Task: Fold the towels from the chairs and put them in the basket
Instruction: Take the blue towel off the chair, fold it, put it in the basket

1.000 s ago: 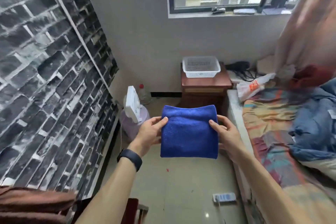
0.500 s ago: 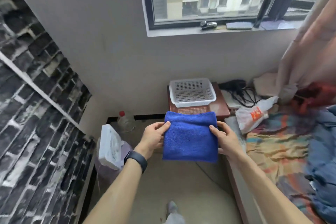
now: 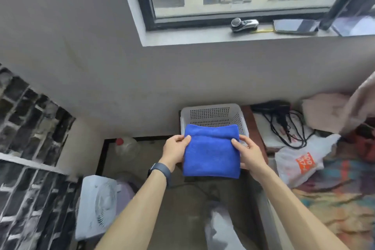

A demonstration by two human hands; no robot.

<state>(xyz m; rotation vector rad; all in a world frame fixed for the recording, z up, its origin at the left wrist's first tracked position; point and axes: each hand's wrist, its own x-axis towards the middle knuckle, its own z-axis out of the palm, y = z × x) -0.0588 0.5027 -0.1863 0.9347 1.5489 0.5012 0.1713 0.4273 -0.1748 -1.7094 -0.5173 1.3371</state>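
The left hand (image 3: 176,151) and, across a folded blue towel (image 3: 211,154), the right hand (image 3: 247,153) pinch its side edges, holding it over the near rim of the white basket (image 3: 210,112); an early release could spill the folds open.

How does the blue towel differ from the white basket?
The blue towel is solid cloth, folded, gripped by the left hand and right hand; the white basket is perforated plastic, open-topped. The towel is held up; the basket sits on a brown stand. Both look rectangular.
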